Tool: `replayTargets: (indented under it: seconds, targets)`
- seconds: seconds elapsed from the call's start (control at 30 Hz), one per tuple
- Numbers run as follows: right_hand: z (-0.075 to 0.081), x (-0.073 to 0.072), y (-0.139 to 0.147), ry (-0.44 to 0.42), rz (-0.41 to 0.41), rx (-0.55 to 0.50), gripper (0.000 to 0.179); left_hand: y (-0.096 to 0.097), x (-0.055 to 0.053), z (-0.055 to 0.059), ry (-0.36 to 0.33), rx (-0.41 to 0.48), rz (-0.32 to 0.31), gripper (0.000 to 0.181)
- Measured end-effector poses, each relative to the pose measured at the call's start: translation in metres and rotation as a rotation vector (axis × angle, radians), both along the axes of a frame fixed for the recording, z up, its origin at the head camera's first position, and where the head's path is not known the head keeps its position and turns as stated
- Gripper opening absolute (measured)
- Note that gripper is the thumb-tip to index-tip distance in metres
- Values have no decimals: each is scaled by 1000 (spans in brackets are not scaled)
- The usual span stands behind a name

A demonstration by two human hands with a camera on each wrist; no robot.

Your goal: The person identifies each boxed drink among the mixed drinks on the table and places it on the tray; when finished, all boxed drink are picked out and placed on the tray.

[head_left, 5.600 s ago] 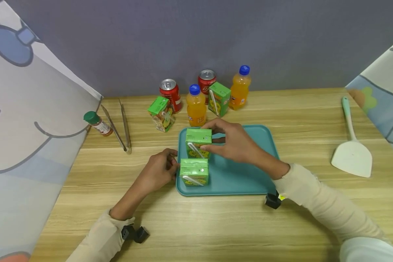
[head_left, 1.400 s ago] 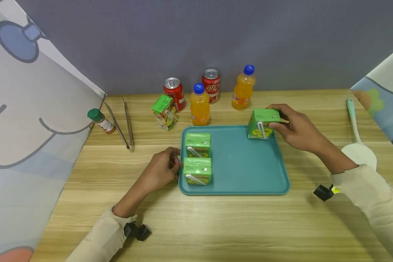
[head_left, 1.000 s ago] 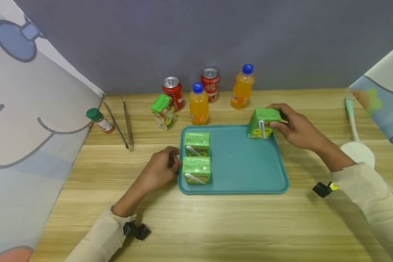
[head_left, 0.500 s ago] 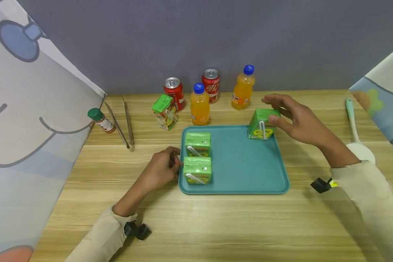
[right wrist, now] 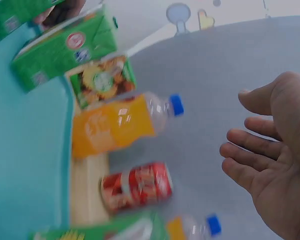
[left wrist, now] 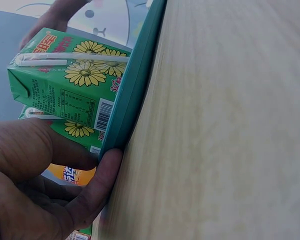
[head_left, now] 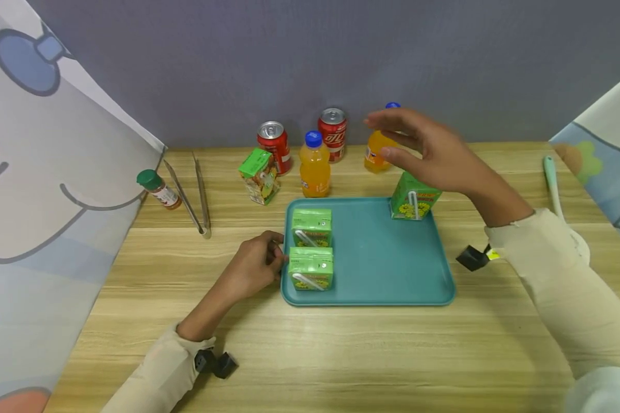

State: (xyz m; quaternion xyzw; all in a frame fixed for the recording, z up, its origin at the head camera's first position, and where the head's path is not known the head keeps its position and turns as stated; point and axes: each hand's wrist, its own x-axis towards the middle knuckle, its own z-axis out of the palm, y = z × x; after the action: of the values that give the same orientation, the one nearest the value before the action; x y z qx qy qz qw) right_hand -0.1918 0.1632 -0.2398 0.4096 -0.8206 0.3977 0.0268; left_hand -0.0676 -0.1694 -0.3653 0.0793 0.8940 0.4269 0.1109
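My left hand (head_left: 249, 268) pinches the left rim of the teal tray (head_left: 387, 258); in the left wrist view its thumb and a finger (left wrist: 102, 177) meet at the tray's edge. Two green drink cartons with white straws, a front one (head_left: 311, 271) and a rear one (head_left: 312, 228), stand along the tray's left side. A third carton (head_left: 412, 201) stands in the far right corner. Above it, my right hand (head_left: 436, 152) is in the air, holding nothing, fingers extended and thumb apart. It partly covers an orange soda bottle (head_left: 375, 156).
Behind the tray stand another orange bottle (head_left: 314, 169), two red cans, left (head_left: 275, 150) and right (head_left: 333, 137), and another carton (head_left: 259, 179). Metal tongs (head_left: 201, 198) and a green-capped spice jar (head_left: 160, 190) are at left, a white spatula (head_left: 551, 178) at right.
The third carton went from behind the bottles to the tray's far right corner. My right hand let go of it, then rose and moved left toward the rear orange bottle. My left hand stayed.
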Motion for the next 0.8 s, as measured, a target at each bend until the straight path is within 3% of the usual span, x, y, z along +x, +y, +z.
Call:
replayTargets:
  seconds: [0.23,0.37,0.53,0.63,0.8]
  targets:
    - [17,-20,-56,28,144,40,49,-1,0,-1,-3,11,4,34]
    - [22,-29,-85,-37,207,65,48,-2,1,-2,-4,12,6,34]
    - [21,-39,-115,-103,269,116,46,-3,1,-3,-9,15,3,35]
    - [19,-44,-134,-87,321,148,44,-3,1,-3,-6,14,4,35]
    - [14,-48,-162,-55,311,285,47,-1,0,-2,-3,19,8,34]
